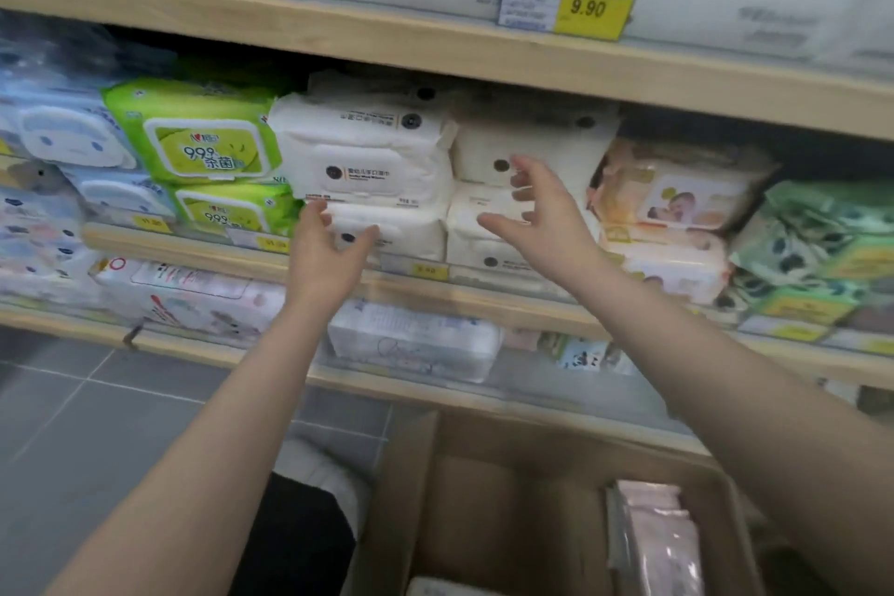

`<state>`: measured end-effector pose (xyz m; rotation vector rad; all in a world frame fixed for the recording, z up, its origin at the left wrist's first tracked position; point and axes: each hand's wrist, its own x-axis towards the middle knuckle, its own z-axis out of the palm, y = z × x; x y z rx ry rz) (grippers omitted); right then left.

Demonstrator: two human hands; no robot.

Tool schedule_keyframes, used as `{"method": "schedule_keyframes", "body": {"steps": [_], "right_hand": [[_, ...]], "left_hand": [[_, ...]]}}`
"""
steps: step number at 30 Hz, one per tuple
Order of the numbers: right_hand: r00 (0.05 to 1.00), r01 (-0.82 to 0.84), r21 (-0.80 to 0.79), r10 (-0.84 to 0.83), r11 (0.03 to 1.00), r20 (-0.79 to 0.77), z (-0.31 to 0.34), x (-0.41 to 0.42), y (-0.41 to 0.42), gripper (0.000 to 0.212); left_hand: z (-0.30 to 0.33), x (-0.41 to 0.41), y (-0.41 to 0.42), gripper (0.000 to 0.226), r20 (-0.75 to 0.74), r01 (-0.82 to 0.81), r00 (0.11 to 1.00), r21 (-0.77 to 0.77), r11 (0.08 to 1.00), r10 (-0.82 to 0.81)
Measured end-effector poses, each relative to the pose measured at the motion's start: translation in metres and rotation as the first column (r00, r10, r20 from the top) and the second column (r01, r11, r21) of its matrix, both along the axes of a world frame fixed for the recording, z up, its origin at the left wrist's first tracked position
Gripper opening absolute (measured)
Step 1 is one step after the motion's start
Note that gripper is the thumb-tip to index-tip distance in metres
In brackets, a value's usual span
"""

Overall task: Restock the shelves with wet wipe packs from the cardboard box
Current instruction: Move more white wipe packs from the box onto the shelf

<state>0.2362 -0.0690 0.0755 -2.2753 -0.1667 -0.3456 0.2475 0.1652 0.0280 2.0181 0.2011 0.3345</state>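
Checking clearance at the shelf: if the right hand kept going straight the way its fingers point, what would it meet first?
Probably the white wipe packs stacked right ahead of the right hand; depth is unclear.

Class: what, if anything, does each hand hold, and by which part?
Nothing is gripped. The left hand touches the lower white pack; the right hand hovers open.
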Motion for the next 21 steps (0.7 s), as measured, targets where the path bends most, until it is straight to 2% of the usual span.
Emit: {"method": "schedule_keyframes", "body": {"steps": [5,10,15,18,21], "right_hand": [[0.996,-0.016,-0.105,0.006,0.994,-0.088,-0.036,-0.082,-0.043,0.065],[0.971,-0.092,-0.11,0.065,0.99,-0.228,-0.107,-0.164,-0.065,0.059],[0.874,-0.214,-0.174,0.109,0.961,-0.474,-0.185,-0.23,-0.061,0.059],[0.795,-0.282,-0.185,0.121,0.941,-0.595,-0.226,-0.251,-0.05,0.06],[0.693,-0.441,-0.195,0.194,0.876,-0.694,-0.263,-0.259,-0.042,0.066]], "left_hand": [[-0.053,-0.073,-0.055,0.06,-0.112,0.234,0.967,0.027,0.972,-0.229],[-0.12,-0.139,-0.074,0.059,-0.223,0.457,0.883,0.202,0.866,-0.414],[-0.178,-0.194,-0.053,0.061,-0.442,0.552,0.816,0.407,0.728,-0.371],[-0.202,-0.209,-0.039,0.073,-0.558,0.615,0.751,0.394,0.683,-0.354],[-0.213,-0.21,-0.036,0.081,-0.594,0.645,0.714,0.353,0.678,-0.371]]}}
